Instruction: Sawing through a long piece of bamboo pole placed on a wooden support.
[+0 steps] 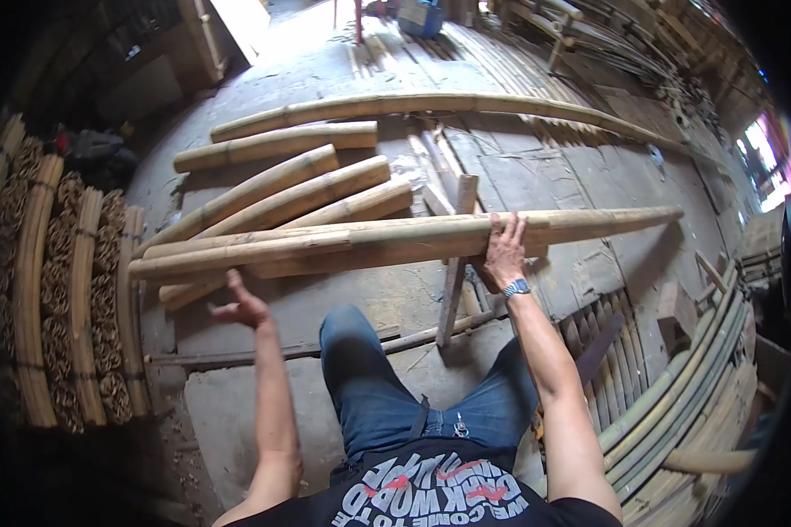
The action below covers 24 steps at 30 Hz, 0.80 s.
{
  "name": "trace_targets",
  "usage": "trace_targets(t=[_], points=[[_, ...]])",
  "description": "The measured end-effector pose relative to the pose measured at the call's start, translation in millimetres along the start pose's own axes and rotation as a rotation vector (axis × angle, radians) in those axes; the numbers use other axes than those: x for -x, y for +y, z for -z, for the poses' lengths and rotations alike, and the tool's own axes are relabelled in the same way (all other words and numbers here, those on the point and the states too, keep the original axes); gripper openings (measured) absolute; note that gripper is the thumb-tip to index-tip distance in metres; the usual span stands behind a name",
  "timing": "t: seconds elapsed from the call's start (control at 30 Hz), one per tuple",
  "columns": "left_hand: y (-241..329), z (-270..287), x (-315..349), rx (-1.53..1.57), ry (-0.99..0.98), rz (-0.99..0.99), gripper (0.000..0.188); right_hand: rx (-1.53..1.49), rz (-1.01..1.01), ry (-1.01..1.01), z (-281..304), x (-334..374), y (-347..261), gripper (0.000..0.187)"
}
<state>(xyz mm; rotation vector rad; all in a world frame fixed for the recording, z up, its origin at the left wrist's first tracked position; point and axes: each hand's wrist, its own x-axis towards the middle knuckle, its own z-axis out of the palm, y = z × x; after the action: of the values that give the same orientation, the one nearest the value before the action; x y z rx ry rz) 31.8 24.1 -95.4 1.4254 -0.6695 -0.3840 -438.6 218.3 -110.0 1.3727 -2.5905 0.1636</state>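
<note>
A long split bamboo pole (369,239) lies crosswise in front of me, resting on a wooden stand (455,263). My right hand (504,255), with a blue watch at the wrist, lies flat on the pole near its middle, fingers spread over the top. Held in the air just below the pole's left part, my left hand (242,306) is loosely curled and holds nothing. My knees in blue jeans (360,369) are below the pole.
Several thick bamboo poles (281,189) lie on the concrete floor beyond, with one long curved pole (448,105) farther back. A woven bamboo panel (57,281) stands at the left. Stacked bamboo slats (685,413) lie at the right.
</note>
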Motion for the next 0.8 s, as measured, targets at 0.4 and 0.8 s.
trace_targets(t=[0.4,0.8], points=[[38.1,-23.8,-107.6,-0.378,-0.492,-1.116,0.020,0.116,0.006,0.038,-28.5,-2.6,7.8,0.099],[38.1,-45.4,-83.3,-0.503,-0.362,-0.985,0.029,0.071,-0.015,0.089,-39.8,-5.2,27.7,0.129]])
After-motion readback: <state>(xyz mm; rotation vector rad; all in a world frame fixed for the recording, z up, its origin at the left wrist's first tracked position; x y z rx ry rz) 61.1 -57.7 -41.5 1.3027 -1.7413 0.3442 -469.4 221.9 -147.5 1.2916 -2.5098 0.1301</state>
